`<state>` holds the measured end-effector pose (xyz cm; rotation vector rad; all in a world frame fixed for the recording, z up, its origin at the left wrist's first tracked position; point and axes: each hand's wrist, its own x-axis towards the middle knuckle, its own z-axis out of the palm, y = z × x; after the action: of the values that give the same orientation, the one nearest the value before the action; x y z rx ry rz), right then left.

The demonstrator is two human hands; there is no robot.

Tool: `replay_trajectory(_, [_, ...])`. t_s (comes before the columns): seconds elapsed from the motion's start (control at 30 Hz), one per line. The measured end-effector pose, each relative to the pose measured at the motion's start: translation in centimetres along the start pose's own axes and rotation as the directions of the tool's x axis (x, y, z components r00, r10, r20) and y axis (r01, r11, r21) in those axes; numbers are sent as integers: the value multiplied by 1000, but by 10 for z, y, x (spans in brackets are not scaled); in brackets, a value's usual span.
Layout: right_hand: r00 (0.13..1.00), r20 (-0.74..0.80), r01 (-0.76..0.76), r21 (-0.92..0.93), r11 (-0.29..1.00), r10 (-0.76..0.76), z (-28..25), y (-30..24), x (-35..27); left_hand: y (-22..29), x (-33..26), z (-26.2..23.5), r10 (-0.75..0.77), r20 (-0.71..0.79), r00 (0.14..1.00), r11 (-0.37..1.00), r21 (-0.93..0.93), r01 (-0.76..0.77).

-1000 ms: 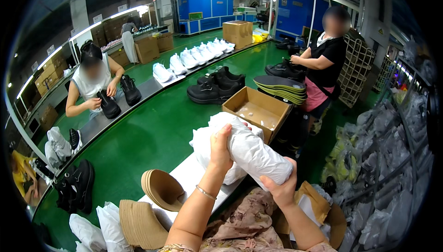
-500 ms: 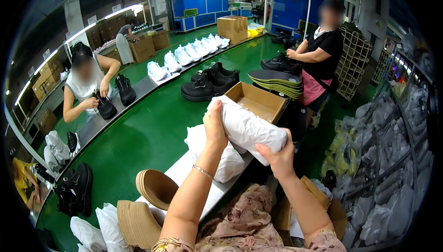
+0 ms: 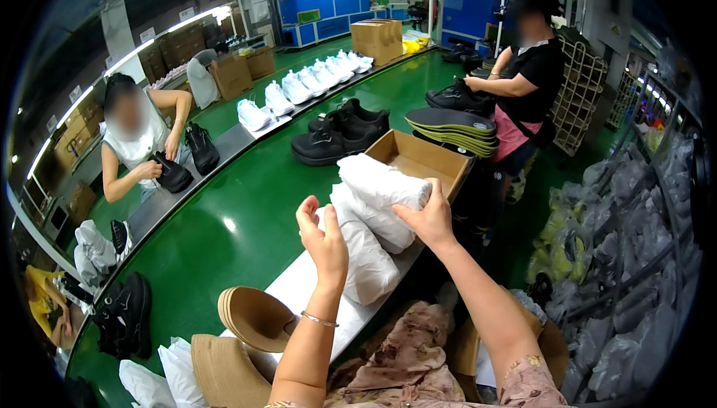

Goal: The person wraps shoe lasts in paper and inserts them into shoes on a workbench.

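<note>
A white paper-wrapped bundle (image 3: 377, 181) lies on top of other white bundles, with my right hand (image 3: 426, 217) gripping its right end. My left hand (image 3: 324, 242) is off the bundle, to its lower left, with fingers curled but apart and nothing in them. Below the held bundle is another wrapped bundle (image 3: 377, 221), and a further one (image 3: 366, 266) sits nearer me on a white board (image 3: 295, 282). Just beyond the pile stands an open brown cardboard box (image 3: 452, 178). What the paper encloses is hidden.
Black shoes (image 3: 336, 139) and stacked insoles (image 3: 452, 130) sit on the green table (image 3: 202, 247) beyond the box. Curved brown cardboard pieces (image 3: 231, 363) lie lower left. Co-workers handle black shoes across the table and at right. Plastic-bagged goods (image 3: 620, 258) fill a rack at right.
The wrapped bundle has come down from in front of me onto the other bundles. My left hand has let go of it and moved away to the left; my right hand still grips it.
</note>
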<state>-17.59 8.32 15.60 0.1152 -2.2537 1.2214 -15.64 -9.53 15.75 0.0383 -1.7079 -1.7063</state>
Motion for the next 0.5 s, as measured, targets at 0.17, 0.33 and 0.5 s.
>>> replay_trajectory(0.17, [999, 31, -38, -74, 997, 41, 18, 16, -14, -30, -11, -11, -77, 280, 957, 745, 654, -132])
replay_trajectory(0.33, [997, 44, -54, -77, 996, 58, 21, 29, -24, -50, -20, -10, -80, 304, 949, 716, 680, -157])
replay_trajectory(0.5, [996, 43, -72, -91, 993, 77, 19, 30, -28, -40, -25, -7, -44, 231, 972, 672, 727, -143])
